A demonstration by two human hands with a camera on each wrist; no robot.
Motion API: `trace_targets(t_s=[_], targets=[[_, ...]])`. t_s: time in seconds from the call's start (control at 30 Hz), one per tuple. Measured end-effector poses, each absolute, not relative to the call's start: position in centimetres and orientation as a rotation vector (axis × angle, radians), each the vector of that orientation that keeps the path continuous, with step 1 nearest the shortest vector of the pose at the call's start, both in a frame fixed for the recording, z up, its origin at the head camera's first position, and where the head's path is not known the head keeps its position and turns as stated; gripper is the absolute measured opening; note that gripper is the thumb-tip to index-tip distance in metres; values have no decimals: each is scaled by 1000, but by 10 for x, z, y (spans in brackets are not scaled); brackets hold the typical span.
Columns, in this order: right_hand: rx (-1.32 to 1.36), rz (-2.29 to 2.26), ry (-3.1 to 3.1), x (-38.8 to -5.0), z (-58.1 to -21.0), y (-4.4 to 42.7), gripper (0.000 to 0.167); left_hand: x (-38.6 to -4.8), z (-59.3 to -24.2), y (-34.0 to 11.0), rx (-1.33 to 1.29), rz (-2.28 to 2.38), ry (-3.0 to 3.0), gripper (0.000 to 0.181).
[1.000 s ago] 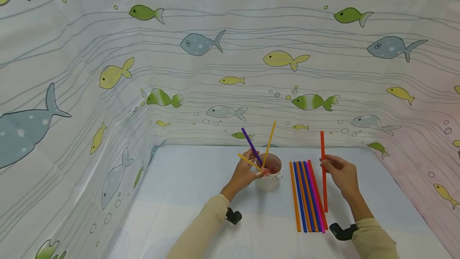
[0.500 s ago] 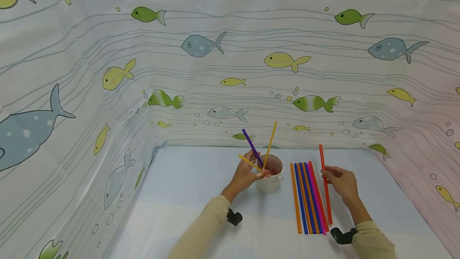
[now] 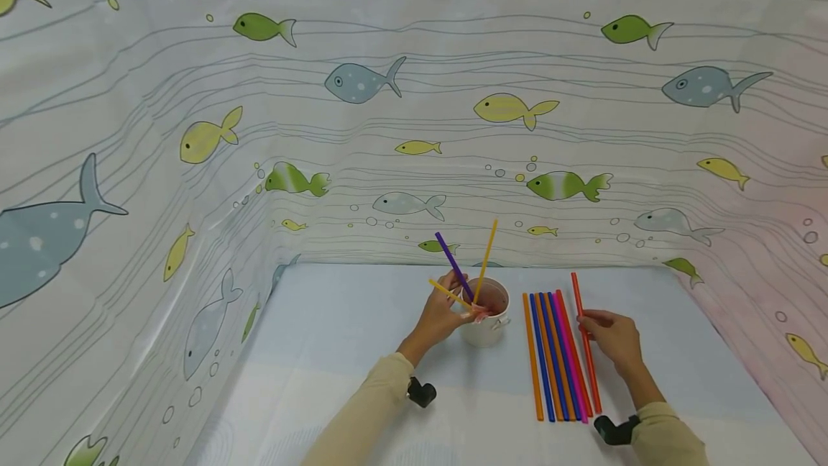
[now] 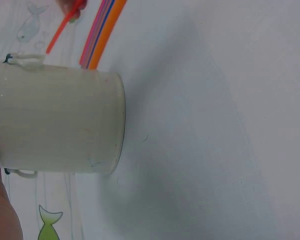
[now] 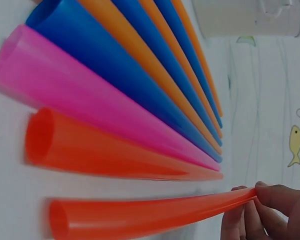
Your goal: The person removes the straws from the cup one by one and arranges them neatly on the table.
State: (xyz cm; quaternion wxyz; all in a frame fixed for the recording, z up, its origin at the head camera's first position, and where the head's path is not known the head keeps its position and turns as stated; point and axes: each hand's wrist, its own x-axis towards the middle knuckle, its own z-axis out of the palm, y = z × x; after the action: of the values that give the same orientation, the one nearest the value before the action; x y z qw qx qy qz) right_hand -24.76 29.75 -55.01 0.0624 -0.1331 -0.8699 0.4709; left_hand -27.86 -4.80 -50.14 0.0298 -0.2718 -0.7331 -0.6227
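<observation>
My right hand (image 3: 614,340) pinches an orange-red straw (image 3: 589,358) between thumb and fingers, just right of a row of straws. In the right wrist view, the pinched straw (image 5: 140,215) lies almost parallel to another orange-red straw (image 5: 115,152) beside a pink one (image 5: 90,95). My left hand (image 3: 442,315) grips the upper left side of a small white pail (image 3: 484,333), its fingers at the rim. A purple straw (image 3: 453,263) and yellow straws (image 3: 486,257) lean out by that hand. Their lower ends and a small pinkish thing (image 3: 479,310) there are hard to make out.
Several orange and blue straws (image 3: 543,358) lie side by side on the pale table (image 3: 362,322) between the pail and my right hand. A fish-patterned sheet (image 3: 362,128) hangs behind and at both sides. The pail has a small side handle (image 4: 26,61).
My right hand has lowered the orange-red straw toward me, down to the right side of the row. My left hand and the pail stay in place.
</observation>
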Motion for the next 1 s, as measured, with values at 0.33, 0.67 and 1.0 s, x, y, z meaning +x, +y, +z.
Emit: trace_targets(t_s=[0.33, 0.67, 1.0], targets=[[-420, 1416, -2609, -247, -556, 296, 41, -277, -499, -49, -819, -1876, -2291, 78], [-441, 1400, -2623, -247, -561, 295, 41, -296, -529, -44, -732, -1925, -2321, 81], [-432, 1324, -2652, -248, -569, 295, 40, -297, -531, -44, -754, -1898, -2307, 81]])
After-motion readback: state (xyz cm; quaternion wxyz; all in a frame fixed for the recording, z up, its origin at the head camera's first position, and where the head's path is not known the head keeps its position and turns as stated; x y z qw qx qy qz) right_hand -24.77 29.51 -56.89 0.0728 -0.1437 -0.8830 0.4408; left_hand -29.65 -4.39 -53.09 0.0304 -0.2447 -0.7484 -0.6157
